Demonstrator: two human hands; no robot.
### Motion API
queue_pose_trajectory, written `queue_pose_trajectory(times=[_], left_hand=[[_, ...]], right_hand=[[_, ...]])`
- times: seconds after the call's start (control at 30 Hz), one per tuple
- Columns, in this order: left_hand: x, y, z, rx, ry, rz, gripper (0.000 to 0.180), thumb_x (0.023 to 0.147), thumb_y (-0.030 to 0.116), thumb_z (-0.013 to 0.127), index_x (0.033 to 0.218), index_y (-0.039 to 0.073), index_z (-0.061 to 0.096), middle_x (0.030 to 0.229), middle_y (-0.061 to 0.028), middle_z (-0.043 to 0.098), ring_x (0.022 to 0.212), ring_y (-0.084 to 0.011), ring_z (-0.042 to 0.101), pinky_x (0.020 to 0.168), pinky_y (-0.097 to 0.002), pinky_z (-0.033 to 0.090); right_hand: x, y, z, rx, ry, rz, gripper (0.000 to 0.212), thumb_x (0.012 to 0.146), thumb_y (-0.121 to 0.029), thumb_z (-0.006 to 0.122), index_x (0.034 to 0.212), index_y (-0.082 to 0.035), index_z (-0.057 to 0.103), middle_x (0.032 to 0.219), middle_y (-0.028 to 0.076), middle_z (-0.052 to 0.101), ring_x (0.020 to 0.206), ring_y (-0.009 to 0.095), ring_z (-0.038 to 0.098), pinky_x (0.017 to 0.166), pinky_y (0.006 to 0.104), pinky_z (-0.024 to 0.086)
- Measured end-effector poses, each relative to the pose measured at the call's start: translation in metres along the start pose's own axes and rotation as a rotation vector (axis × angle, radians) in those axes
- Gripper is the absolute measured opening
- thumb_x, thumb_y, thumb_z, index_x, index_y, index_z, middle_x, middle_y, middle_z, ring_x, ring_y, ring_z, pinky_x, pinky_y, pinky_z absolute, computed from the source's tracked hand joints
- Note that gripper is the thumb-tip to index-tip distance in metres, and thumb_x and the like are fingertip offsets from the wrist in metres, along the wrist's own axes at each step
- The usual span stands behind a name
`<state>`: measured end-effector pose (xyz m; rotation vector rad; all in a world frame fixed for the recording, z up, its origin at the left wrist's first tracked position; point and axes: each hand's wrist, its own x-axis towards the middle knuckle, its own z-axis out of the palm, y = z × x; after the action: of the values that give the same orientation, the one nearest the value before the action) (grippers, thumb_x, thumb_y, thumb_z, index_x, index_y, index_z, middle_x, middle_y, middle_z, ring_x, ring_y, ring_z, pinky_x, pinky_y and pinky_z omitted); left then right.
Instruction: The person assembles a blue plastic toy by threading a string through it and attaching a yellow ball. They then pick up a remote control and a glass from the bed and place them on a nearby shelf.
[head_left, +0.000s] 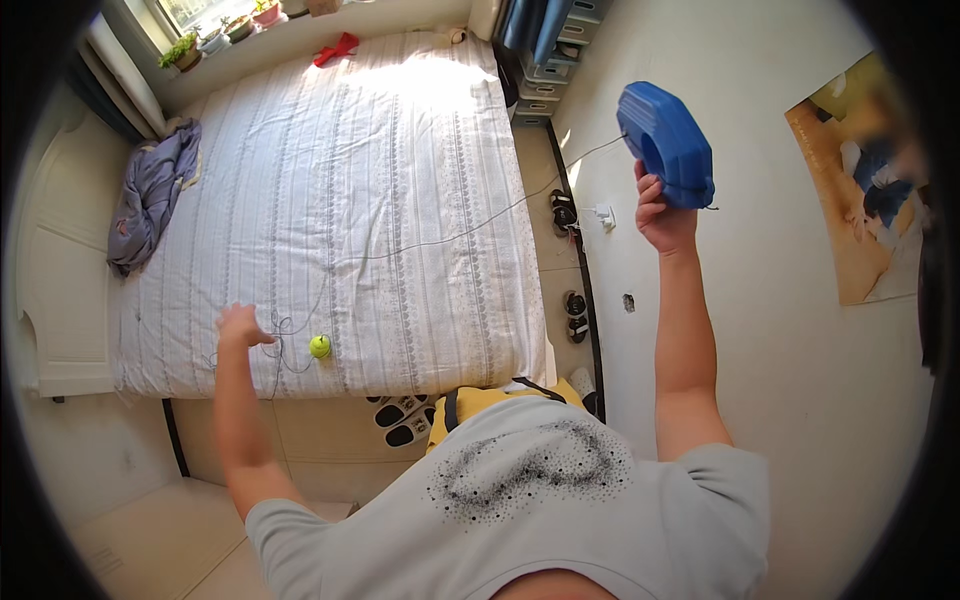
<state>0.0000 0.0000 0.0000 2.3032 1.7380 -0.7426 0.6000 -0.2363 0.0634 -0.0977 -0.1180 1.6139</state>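
Raised high on the right, my right hand is closed around the edge of a blue plastic tennis trainer base, its fingers reaching into the central opening. A thin dark cord runs from this base down across the bed to a loose tangle near the bed's front edge. Beside that tangle lies a yellow-green tennis ball. My left hand hovers next to the loops with thumb and fingers apart; it is slightly blurred, and no cord shows clearly in its grasp.
A bed with a white patterned sheet fills the middle. On it are a grey-purple bundled cloth and a red item. Shoes and slippers lie on the floor. A plugged wall socket and a poster are at right.
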Motion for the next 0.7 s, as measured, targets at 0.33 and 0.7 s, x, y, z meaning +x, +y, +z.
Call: queue_pose_trajectory(times=[0.33,0.7], left_hand=[[-0.068,0.315,-0.125,-1.328,0.399,1.130,0.081,0.082,0.019,0.070,0.144,0.003,0.019,0.137,-0.0189,0.039,0.120,-0.0245,0.046,0.095,-0.0364,0.043],[-0.067,0.308,-0.128,-1.665,-0.089,1.129,0.028,0.098,0.019,0.044,0.089,0.000,0.062,0.056,0.0057,0.037,0.051,-0.0031,0.029,0.047,-0.0191,0.024]], right_hand=[[-0.004,0.113,0.045,0.034,-0.250,0.296,0.078,0.084,-0.048,0.058,0.134,0.006,0.031,0.095,0.017,0.061,0.080,0.021,0.067,0.062,0.0244,0.053],[-0.042,0.123,0.051,0.202,-0.150,0.207,0.080,0.085,-0.046,0.058,0.137,0.005,0.023,0.098,0.020,0.060,0.082,0.024,0.067,0.058,0.0230,0.053]])
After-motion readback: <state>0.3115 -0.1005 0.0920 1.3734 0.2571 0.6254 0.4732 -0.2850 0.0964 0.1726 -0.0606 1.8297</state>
